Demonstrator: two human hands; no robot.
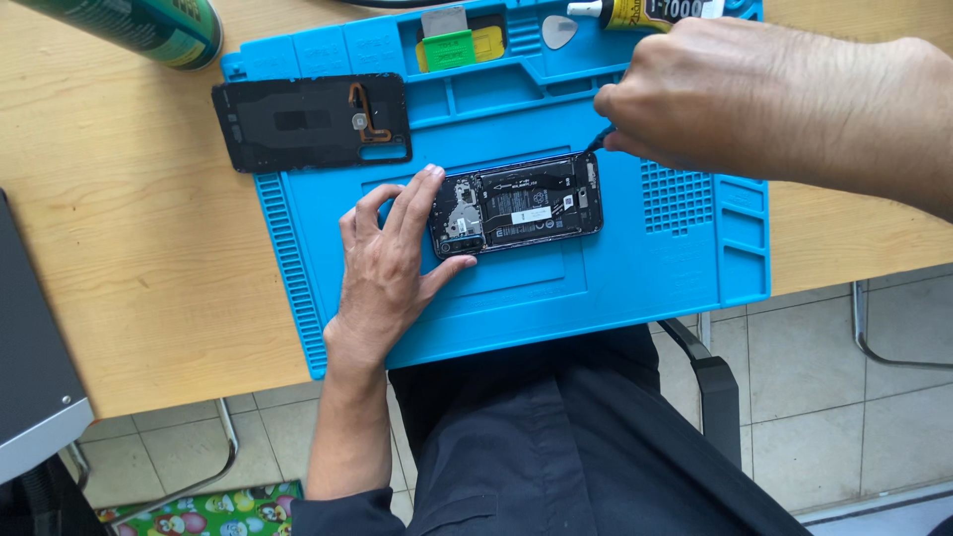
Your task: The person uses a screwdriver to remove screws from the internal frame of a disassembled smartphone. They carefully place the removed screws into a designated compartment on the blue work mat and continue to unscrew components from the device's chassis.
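One opened phone lies face down near the middle of one blue work mat, which rests on the wooden tabletop. The left hand lies flat on the mat at the phone's left end, its fingers spread narrowly and pressing the phone's edge, thumb against the lower corner. The right hand hovers above the phone's upper right corner, fingers pinched shut on one thin dark tool whose tip meets that corner.

One detached black back cover lies up and left of the phone, overlapping the mat's left edge. The mat's top tray compartments hold one green card, one yellow card, one grey pick and one glue tube. One green spray can lies beyond the mat's upper left corner.
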